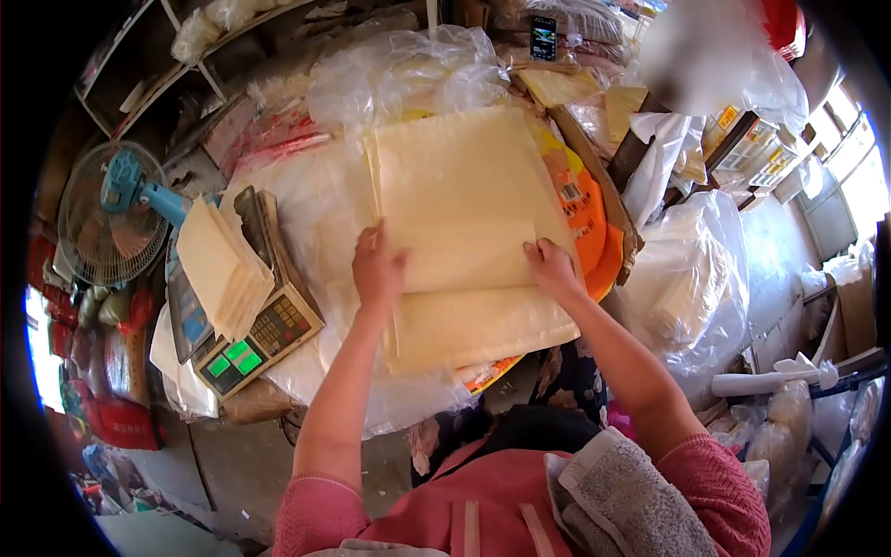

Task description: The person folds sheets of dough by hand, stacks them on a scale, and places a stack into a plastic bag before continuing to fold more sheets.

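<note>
A pale-yellow sheet (455, 186) with a straight near edge lies over a larger stack of similar thin sheets (483, 330) in front of me. My left hand (379, 265) grips its left side, the fingers at the edge and the thumb over the top. At the near right corner, my right hand (554, 267) pinches it between thumb and curled fingers. To the left, a folded bundle of like-coloured sheets (218, 265) rests on a digital scale (269, 339) with a lit green display. Clear plastic (320, 213) spreads beneath the stack.
An orange printed bag (589, 218) lies along the right edge of the stack. A fan (116, 209) stands at the far left. Behind are crumpled clear bags (408, 70) and a phone (544, 39). A plastic bag with pale contents (687, 288) sits at the right.
</note>
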Available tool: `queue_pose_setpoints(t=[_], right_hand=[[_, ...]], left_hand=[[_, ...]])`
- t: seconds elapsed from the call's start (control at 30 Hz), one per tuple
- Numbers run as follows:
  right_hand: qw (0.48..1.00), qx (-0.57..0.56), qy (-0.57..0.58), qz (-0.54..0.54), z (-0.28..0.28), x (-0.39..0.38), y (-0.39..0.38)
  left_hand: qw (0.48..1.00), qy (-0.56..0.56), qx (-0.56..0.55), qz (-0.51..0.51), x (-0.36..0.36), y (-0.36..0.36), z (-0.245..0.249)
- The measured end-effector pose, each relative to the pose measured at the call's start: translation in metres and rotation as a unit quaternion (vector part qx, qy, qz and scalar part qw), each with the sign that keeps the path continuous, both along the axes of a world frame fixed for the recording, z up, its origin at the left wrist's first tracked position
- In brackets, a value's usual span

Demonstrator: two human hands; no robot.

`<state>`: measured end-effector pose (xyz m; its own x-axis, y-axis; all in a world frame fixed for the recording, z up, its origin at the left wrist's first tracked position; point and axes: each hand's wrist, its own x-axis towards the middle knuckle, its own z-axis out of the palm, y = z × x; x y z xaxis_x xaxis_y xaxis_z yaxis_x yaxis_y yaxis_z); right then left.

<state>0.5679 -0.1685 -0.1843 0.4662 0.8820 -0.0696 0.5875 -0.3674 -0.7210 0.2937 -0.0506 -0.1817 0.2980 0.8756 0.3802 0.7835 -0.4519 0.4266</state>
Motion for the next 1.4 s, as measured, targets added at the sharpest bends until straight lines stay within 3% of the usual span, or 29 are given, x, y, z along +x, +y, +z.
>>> queue_pose_setpoints(t=[0.1,0.13,0.2,0.3,0.4,0.5,0.6,0.63,0.7,0.8,0.87,0.97,1.07,1.17,1.23,1.3,1.4], right_hand=[[0.999,-0.035,-0.021,-0.003,0.015,-0.008,-0.002],[0.997,-0.054,-0.051,0.003,0.024,-0.011,-0.003],[0.990,-0.089,-0.111,0.014,0.040,-0.017,-0.003],[0.921,0.178,-0.326,0.118,0.042,-0.031,-0.004],[0.900,0.088,-0.393,0.170,-0.013,-0.037,0.002],[0.921,0.084,-0.343,0.163,-0.017,-0.034,0.003],[0.940,0.185,-0.279,0.060,0.010,-0.025,-0.014],[0.979,0.104,-0.170,0.040,0.018,-0.023,-0.021],[0.996,-0.064,0.058,-0.005,0.028,-0.024,-0.044],[0.903,-0.099,0.415,-0.042,0.031,-0.050,-0.063],[0.891,0.001,0.448,-0.073,0.021,-0.069,-0.061],[0.888,0.070,0.453,-0.039,0.007,-0.080,-0.048],[0.854,0.109,0.498,0.100,0.061,-0.113,-0.039],[0.825,0.107,0.531,0.162,0.124,-0.141,-0.036],[0.852,0.086,0.461,0.233,0.142,-0.144,-0.040],[0.867,0.061,0.413,0.271,0.139,-0.139,-0.045],[0.872,0.021,0.413,0.263,0.106,-0.123,-0.054]], left_hand=[[0.984,0.140,-0.078,-0.077,0.024,-0.017,-0.003],[0.980,0.140,-0.120,-0.079,0.027,-0.018,-0.012],[0.981,0.152,-0.095,-0.077,0.028,-0.020,-0.023],[0.981,0.175,-0.055,-0.067,0.029,-0.024,-0.035],[0.980,0.185,-0.012,-0.072,0.032,-0.020,-0.043],[0.977,0.188,0.006,-0.095,0.031,-0.015,-0.035],[0.959,0.254,-0.047,-0.115,0.032,-0.018,0.008],[0.948,0.286,-0.076,-0.117,0.031,-0.020,0.021],[0.954,0.251,-0.120,-0.110,0.028,-0.025,0.022],[0.943,0.179,-0.220,-0.175,0.021,-0.035,0.017],[0.915,0.088,-0.339,-0.203,0.015,-0.047,0.027],[0.809,-0.128,-0.530,-0.221,-0.001,-0.066,0.029],[0.640,-0.524,-0.515,-0.225,-0.030,-0.090,0.038],[0.766,-0.553,-0.289,-0.156,-0.070,-0.091,0.083],[0.748,-0.623,-0.198,-0.116,-0.116,-0.067,0.128],[0.772,-0.617,-0.142,-0.053,-0.163,-0.045,0.178],[0.786,-0.609,-0.108,0.004,-0.244,0.019,0.179]])
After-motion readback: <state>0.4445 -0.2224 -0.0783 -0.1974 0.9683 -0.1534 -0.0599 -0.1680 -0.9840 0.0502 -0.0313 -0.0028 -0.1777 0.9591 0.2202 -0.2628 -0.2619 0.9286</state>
